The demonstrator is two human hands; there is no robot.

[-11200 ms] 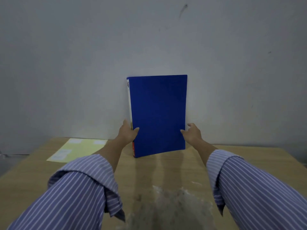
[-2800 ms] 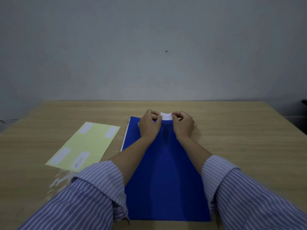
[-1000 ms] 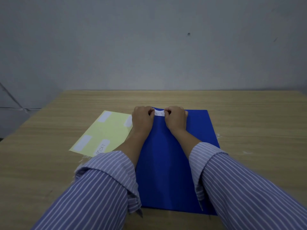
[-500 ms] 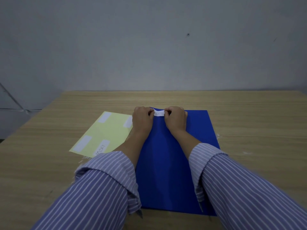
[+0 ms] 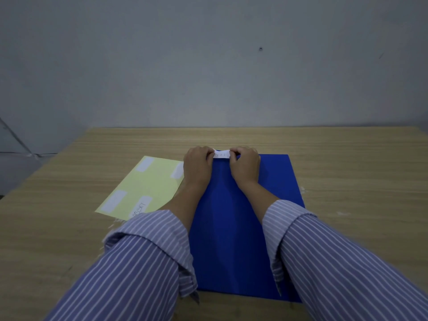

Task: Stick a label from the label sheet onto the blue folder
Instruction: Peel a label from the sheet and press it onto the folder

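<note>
Both hands, left & right, pinch the ends of the white label at the far edge of the blue folder, which lies flat on the counter. Label's off the label sheet w/ peel done, I'd say. Left: press it flat, smooth, let go.

1x blue folder; 1x yellow label sheet; 4x white labels on that sheet, one with handwriting, three blank; 1x separate white label at the folder's far edge; 2x hands, left hand and right hand; 2x striped sleeves; 1x wooden table
</note>
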